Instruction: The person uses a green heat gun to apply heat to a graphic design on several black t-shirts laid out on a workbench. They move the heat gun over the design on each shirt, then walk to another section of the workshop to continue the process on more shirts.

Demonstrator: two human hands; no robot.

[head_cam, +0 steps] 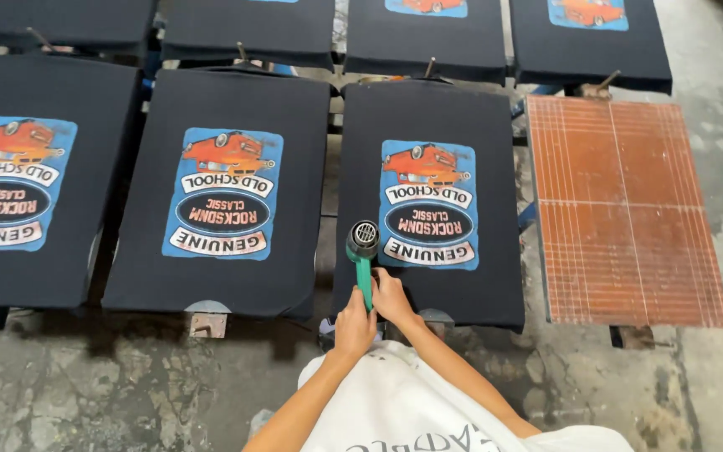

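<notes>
light: even, soft daylight | shadows: faint | focus: sharp | edges: slightly bowed

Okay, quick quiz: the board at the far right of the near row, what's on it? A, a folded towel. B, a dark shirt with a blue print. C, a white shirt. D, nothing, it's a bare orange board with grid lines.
D: the orange board lies bare, its grid lines showing, while the shirt beside it, where both hands hold the green heat gun, carries a print.
</notes>
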